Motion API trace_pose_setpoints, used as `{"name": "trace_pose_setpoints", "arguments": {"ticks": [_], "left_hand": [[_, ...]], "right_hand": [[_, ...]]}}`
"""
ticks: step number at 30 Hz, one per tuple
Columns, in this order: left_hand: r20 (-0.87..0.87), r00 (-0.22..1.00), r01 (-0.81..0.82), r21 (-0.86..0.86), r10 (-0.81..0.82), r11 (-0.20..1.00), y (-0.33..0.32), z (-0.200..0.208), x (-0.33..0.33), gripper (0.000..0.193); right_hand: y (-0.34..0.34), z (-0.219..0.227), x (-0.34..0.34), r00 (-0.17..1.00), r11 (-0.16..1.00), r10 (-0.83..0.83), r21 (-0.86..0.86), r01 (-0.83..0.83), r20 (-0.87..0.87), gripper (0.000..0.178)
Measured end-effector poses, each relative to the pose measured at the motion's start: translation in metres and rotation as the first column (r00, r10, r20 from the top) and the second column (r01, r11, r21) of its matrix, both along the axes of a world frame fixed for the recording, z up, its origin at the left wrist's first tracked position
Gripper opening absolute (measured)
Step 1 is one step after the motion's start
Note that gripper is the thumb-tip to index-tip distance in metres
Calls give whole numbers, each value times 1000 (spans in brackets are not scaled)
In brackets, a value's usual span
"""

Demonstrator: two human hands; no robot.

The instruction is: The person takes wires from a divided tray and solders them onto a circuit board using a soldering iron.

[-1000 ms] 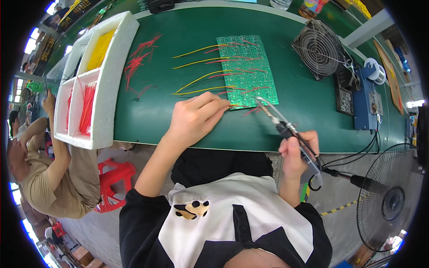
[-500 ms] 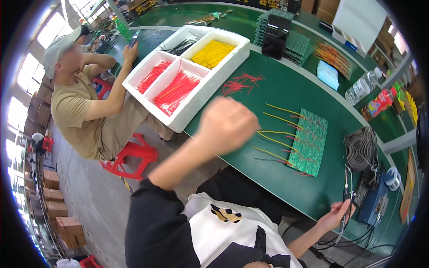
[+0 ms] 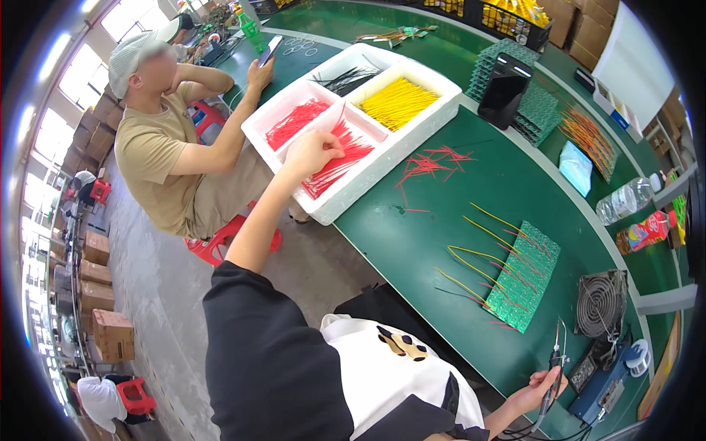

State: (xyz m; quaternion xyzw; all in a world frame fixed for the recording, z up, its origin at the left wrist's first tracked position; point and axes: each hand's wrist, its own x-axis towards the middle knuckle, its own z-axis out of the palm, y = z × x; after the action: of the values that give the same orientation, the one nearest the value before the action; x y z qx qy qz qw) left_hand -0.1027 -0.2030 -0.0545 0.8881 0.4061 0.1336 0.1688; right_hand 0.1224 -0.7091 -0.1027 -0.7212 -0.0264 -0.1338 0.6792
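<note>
Over the near red-wire compartment of a white foam box [image 3: 360, 192], my left hand [image 3: 315, 153] has its fingers pinched together, touching the red wires [image 3: 351, 147]. What is between its fingertips is hidden. At the lower right my right hand [image 3: 540, 392] is closed round a soldering iron [image 3: 555, 358], with a thin wire feed alongside its tip, which points up and away from me. Left of the iron lies a green circuit board panel [image 3: 526, 283]. Yellow wires [image 3: 474, 253] and red ones run off its left side, along with a dark one.
Other compartments hold yellow wires [image 3: 397, 101], black wires [image 3: 349, 79] and more red ones. Loose red wires [image 3: 434, 163] lie on the green table [image 3: 412, 242]. A fan [image 3: 599, 303] and blue soldering station [image 3: 607, 397] stand right. A seated person [image 3: 158, 147] holds a phone beyond the box.
My left hand has moved left and away from me, from above the table's edge to the red wires. My right hand keeps hold of the soldering iron. The whole view has shifted.
</note>
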Motion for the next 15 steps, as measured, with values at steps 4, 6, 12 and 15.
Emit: {"name": "trace_pose_setpoints", "arguments": {"ticks": [4, 6, 12, 15], "left_hand": [[174, 975, -111, -145, 135, 983, 6, -6, -7, 12], [415, 903, -36, -185, 111, 982, 13, -8, -5, 13], [647, 691, 73, -505, 322, 860, 4, 13, -5, 9], [659, 662, 109, -557, 357, 824, 3, 13, -6, 10]], "right_hand": [[0, 3, -1, 1000, 1000, 4, -10, -5, -24, 22], [2, 3, 0, 999, 1000, 16, 0, -16, -47, 20], [-3, -5, 3, 999, 998, -28, 58, 30, -37, 18], [-5, -4, 4, 999, 1000, -17, 0, 17, -46, 18]]}}
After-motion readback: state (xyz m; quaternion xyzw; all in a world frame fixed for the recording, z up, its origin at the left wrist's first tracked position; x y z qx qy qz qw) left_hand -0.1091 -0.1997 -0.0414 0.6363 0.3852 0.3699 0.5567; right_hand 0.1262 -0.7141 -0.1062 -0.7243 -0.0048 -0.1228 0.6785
